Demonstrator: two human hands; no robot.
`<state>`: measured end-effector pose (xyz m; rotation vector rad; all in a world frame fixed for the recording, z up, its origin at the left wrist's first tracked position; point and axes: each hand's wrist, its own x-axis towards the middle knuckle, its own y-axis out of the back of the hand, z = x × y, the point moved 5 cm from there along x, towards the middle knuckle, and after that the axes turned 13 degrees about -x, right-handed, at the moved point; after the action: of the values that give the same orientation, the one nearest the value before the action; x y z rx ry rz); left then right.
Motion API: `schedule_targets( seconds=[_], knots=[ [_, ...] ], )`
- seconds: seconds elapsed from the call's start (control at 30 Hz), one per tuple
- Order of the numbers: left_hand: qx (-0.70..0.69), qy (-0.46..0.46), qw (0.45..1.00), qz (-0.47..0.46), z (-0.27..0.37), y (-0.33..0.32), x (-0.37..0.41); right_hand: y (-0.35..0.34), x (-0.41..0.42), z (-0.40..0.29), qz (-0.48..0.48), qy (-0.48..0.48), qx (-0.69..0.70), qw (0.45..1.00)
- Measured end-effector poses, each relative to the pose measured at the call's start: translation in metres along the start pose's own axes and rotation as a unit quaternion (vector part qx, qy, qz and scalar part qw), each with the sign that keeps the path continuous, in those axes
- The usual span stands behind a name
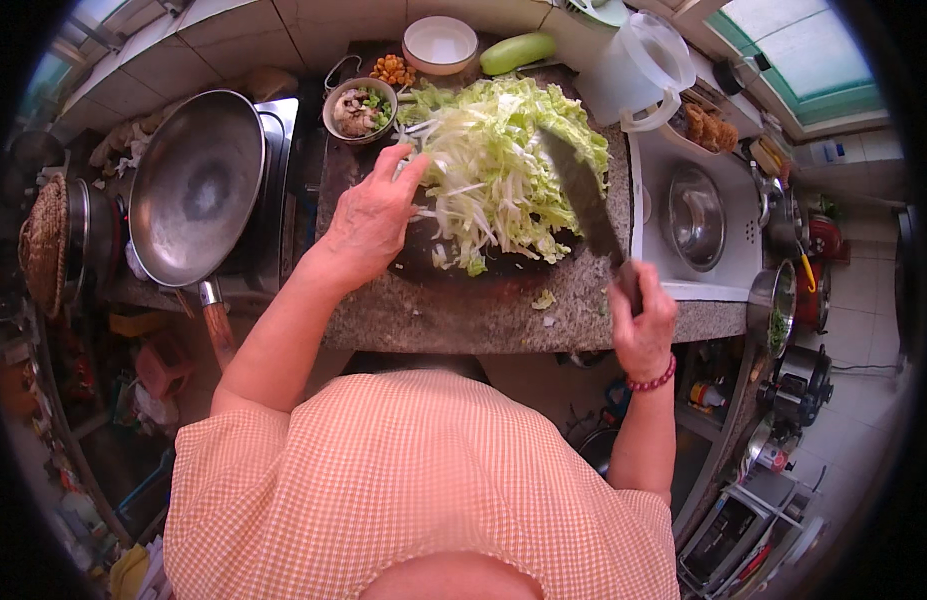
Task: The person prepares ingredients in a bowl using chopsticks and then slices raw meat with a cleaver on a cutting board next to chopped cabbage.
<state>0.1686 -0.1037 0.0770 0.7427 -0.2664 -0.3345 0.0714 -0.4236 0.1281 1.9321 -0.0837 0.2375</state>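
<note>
A large heap of shredded napa cabbage (501,172) covers most of a dark cutting board (433,262) on the stone counter. My right hand (645,319) grips the handle of a kitchen cleaver (587,199), whose dark blade lies along the heap's right side, its tip among the leaves. At the heap's left edge is my left hand (377,217), fingers apart and fingertips by the pale shreds; it holds nothing that I can see. Just beyond that hand stands a small bowl (360,112) of minced food and chopped green onion.
A wok (200,187) tilts over the stove at left, its wooden handle (219,330) jutting toward me. Behind the cabbage are a white bowl (441,46) and a green gourd (517,54). A plastic pitcher (636,71) stands by the sink (654,232), which holds a metal basin (696,217).
</note>
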Motion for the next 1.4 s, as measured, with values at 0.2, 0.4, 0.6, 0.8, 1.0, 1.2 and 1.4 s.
schedule_targets(
  seconds=[0.2,0.4,0.6,0.8,1.0,1.2,1.4],
  knots=[
    [-0.007,-0.041,0.993,0.106,-0.029,-0.004,0.000,-0.021,-0.024,-0.021,-0.154,0.042,0.095,0.983],
    [-0.091,0.013,0.994,0.056,-0.033,-0.010,0.013,-0.035,-0.007,-0.024,-0.186,0.103,0.039,0.976],
    [-0.080,0.008,0.996,0.034,-0.028,-0.018,0.027,-0.036,0.018,-0.017,-0.158,0.102,-0.026,0.982],
    [-0.074,-0.001,0.997,0.035,-0.034,-0.025,0.039,-0.036,0.029,-0.013,-0.137,0.101,-0.026,0.985],
    [-0.063,-0.012,0.997,0.042,-0.035,-0.028,0.050,-0.037,0.034,-0.010,-0.136,0.108,-0.039,0.984],
    [-0.045,-0.028,0.997,0.056,-0.038,-0.030,0.059,-0.040,0.040,-0.009,-0.123,0.120,-0.040,0.984],
    [-0.054,-0.025,0.997,0.050,-0.035,-0.028,0.060,-0.044,0.039,-0.006,-0.110,0.104,-0.050,0.987]
  ],
)
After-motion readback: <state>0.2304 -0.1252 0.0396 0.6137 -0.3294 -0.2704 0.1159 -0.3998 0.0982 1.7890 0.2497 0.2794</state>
